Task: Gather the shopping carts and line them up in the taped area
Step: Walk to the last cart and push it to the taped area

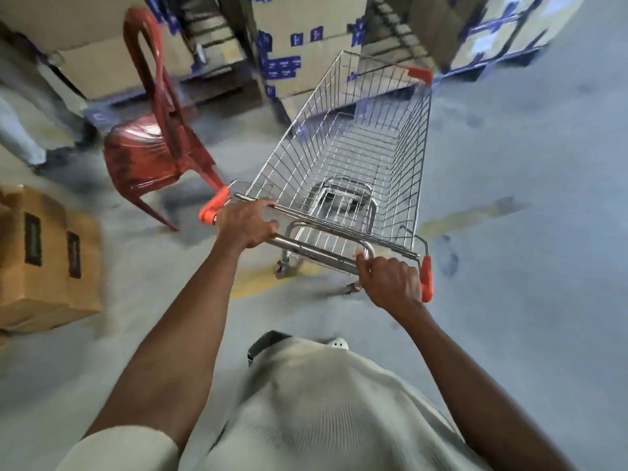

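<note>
An empty wire shopping cart with orange corner caps stands in front of me on the grey concrete floor, its basket pointing away. My left hand grips the left end of the cart's metal handle bar, next to an orange end cap. My right hand grips the bar's right end, beside the other orange cap. A worn yellow tape line crosses the floor under the cart and shows on both sides of it. The whole view is blurred by motion.
A red plastic chair stands close to the cart's left side. A brown cardboard box lies on the floor at far left. Stacked cartons with blue labels line the back. A person's legs show at upper left.
</note>
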The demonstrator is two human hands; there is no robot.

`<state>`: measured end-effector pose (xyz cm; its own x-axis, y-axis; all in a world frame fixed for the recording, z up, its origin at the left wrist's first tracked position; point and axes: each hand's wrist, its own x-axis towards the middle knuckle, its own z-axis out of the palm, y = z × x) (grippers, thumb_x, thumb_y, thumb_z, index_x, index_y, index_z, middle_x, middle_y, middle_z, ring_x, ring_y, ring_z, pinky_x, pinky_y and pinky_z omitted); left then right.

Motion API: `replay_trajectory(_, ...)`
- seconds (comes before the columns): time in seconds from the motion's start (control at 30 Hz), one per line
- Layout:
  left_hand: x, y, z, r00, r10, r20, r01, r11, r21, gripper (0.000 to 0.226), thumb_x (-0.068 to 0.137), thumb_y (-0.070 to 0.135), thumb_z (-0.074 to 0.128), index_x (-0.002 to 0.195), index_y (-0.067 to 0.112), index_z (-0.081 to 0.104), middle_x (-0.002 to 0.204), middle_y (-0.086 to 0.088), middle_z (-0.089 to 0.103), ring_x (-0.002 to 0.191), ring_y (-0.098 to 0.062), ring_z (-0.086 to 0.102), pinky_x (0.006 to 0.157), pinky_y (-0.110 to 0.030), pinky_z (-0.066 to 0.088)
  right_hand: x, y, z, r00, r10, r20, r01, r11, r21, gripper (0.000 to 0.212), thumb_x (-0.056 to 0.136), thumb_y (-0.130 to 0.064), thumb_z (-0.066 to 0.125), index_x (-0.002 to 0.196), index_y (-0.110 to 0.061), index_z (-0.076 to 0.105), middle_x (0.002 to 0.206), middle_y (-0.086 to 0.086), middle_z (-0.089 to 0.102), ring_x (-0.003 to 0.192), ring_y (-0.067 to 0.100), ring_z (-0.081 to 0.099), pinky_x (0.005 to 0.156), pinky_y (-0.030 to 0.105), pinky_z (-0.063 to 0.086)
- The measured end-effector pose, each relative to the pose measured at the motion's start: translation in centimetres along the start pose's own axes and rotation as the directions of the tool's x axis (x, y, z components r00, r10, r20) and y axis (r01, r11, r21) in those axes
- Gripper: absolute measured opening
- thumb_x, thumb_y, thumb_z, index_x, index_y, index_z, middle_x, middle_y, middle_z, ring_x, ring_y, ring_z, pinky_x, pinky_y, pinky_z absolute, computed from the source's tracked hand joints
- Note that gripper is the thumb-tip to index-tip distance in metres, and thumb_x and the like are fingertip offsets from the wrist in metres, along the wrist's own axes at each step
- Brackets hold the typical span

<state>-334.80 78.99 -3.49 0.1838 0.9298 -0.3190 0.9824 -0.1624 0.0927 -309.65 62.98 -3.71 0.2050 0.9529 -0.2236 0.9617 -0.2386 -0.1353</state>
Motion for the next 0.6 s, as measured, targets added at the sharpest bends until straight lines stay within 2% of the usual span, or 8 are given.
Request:
replay_trajectory(0.13,5.4,6.4,-1.0,0.989,0.145,0.009,-0.146,0.988,0.041,0.055,0.085,0.052,0.056,0.139,0.045,0.053,0.13,-0.013,0.067,0.121,-0.034,0.06,0.093,-0.04,0.044,2.1,4.4,-1.2,0.986,0.155,-0.062,-0.151,0.987,0.055,0.065,0.107,-0.053,0.03,0.084,-0.009,0.074,0.09,0.02,0.074,0.088,0.04,0.071,0.077,0.041,0.046)
replay_trajectory(0.23,9.6,11.0,-1.8,0.967,0.255,-0.004,-0.255,0.966,0.041,0.055,0.08,0.055,0.053,0.134,0.044,0.058,0.122,-0.013,0.07,0.115,-0.034,0.063,0.09,-0.039,0.045,4.0,7.0,-1.5,0.952,0.282,-0.115,-0.275,0.959,0.074,0.067,0.107,-0.053,0.03,0.078,-0.012,0.075,0.08,0.018,0.073,0.078,0.04,0.071,0.07,0.04,0.046)
replay_trajectory(0.33,14.8,15.5,-2.5,0.939,0.344,-0.015,-0.343,0.938,0.04,0.064,0.07,0.06,0.044,0.129,0.045,0.061,0.116,-0.011,0.073,0.109,-0.033,0.066,0.088,-0.038,0.045,6.4,9.2,-1.8,0.908,0.398,-0.133,-0.389,0.917,0.091,0.069,0.106,-0.053,0.029,0.071,-0.013,0.073,0.072,0.016,0.071,0.068,0.039,0.07,0.063,0.038,0.043)
replay_trajectory(0.47,21.5,22.3,-3.3,0.885,0.465,-0.01,-0.463,0.883,0.073,0.057,0.071,0.054,0.047,0.126,0.047,0.063,0.109,-0.009,0.075,0.105,-0.032,0.066,0.084,-0.038,0.045,9.7,12.3,-2.5,0.836,0.528,-0.153,-0.509,0.848,0.148,0.068,0.106,-0.051,0.031,0.066,-0.013,0.07,0.066,0.014,0.069,0.061,0.038,0.068,0.059,0.036,0.035)
replay_trajectory(0.6,27.8,30.4,-4.5,0.822,0.569,0.014,-0.567,0.818,0.096,0.054,0.071,0.052,0.047,0.123,0.05,0.063,0.104,-0.007,0.075,0.103,-0.03,0.066,0.085,-0.037,0.045,13.7,16.3,-3.4,0.757,0.634,-0.161,-0.611,0.773,0.173,0.07,0.107,-0.051,0.027,0.062,-0.015,0.065,0.058,0.007,0.064,0.053,0.032,0.065,0.057,0.031,0.037)
